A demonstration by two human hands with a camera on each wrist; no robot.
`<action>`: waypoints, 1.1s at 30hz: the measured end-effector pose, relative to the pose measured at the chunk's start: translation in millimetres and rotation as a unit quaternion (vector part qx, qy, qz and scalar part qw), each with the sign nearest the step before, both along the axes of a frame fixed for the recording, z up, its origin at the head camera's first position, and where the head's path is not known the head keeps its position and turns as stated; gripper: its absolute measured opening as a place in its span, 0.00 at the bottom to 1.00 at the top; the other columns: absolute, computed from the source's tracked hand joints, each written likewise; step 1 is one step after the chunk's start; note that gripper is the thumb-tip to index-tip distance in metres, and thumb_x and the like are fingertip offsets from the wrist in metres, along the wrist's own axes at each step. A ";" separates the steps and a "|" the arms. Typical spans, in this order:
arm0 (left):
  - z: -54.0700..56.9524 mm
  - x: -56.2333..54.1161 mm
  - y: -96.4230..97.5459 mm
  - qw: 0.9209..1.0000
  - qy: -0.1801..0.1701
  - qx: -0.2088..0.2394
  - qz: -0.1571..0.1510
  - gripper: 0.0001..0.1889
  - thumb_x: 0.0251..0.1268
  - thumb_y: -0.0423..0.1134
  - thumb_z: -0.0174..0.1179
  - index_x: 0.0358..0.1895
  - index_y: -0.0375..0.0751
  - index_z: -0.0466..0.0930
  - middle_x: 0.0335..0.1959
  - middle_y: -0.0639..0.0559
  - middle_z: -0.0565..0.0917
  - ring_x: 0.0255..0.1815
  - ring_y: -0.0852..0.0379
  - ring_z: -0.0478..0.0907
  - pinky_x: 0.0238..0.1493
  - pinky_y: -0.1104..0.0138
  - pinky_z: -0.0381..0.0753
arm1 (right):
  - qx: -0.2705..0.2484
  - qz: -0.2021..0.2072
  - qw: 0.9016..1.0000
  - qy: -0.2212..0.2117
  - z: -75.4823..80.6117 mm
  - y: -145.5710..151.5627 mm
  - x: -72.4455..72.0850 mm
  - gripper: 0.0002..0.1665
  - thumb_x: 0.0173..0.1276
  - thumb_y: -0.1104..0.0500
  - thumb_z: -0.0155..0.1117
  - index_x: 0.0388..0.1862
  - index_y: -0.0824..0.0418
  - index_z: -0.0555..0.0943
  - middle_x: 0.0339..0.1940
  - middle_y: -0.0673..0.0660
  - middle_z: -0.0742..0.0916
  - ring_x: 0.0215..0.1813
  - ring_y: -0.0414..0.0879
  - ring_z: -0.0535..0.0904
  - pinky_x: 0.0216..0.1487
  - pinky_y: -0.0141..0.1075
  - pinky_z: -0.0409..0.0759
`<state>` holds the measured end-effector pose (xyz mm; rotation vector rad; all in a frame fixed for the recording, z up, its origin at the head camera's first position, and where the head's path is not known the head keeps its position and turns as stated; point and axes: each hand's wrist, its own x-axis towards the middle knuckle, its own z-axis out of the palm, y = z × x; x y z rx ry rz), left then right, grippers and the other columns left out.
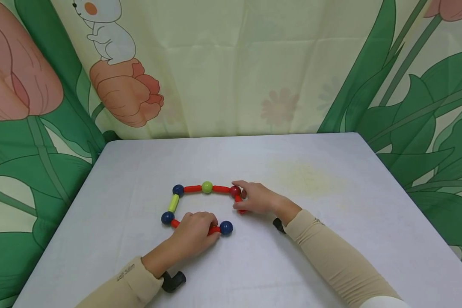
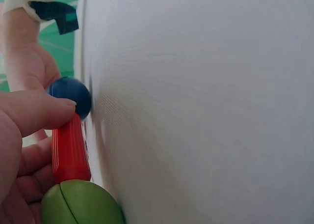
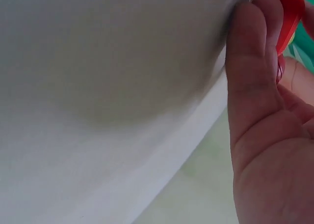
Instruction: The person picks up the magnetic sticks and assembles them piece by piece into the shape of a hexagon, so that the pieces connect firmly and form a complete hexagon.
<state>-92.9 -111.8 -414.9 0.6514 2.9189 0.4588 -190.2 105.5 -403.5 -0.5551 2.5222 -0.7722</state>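
A chain of toy balls and rods lies on the white table as a loop with a gap at its right front. My left hand (image 1: 192, 233) holds the front side, its thumb and fingers around a red rod (image 2: 71, 153) between a dark blue ball (image 1: 226, 228) and a green ball (image 2: 81, 204); the head view hides the green one under the hand. At the right corner, my right hand (image 1: 259, 198) pinches a short red rod (image 3: 289, 22) hanging off a red ball (image 1: 235, 191), index finger at the ball and thumb by the rod's near end.
Along the back run two red rods (image 1: 193, 188) joined by a light green ball (image 1: 207, 187). At the left, a yellow-green rod (image 1: 173, 203) links two dark blue balls (image 1: 178, 190). Black wrist mounts (image 1: 174, 282) stick out below the sleeves. Behind the table (image 1: 315, 162) hangs a printed curtain (image 1: 215, 85).
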 end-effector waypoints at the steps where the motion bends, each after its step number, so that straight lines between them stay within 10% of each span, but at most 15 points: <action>1: -0.4 -0.6 0.1 1.000 0.002 0.001 0.003 0.15 0.59 0.47 0.72 0.43 0.42 0.84 0.27 0.58 0.78 0.31 0.60 0.74 0.40 0.59 0.73 | -0.002 -0.003 1.000 -0.007 -0.2 -0.8 0.6 0.45 0.65 0.50 0.72 0.78 0.53 0.63 0.41 0.52 0.80 0.43 0.46 0.76 0.41 0.36 0.78; 25: -2.3 -2.4 4.4 0.999 0.013 0.016 0.026 0.13 0.59 0.44 0.73 0.36 0.42 0.80 0.23 0.58 0.74 0.25 0.60 0.72 0.35 0.62 0.73 | -0.096 -0.057 0.986 -0.122 -1.2 -15.0 8.1 0.54 0.67 0.57 0.70 0.81 0.59 0.47 0.29 0.54 0.87 0.29 0.47 0.86 0.39 0.36 0.83; 33: -1.2 -2.9 5.6 1.000 0.010 0.014 0.026 0.12 0.59 0.43 0.72 0.36 0.42 0.80 0.22 0.58 0.73 0.24 0.60 0.70 0.34 0.62 0.72 | -0.052 -0.081 0.990 -0.101 -2.1 -26.7 9.0 0.54 0.67 0.51 0.71 0.80 0.62 0.49 0.24 0.56 0.86 0.23 0.47 0.83 0.31 0.34 0.81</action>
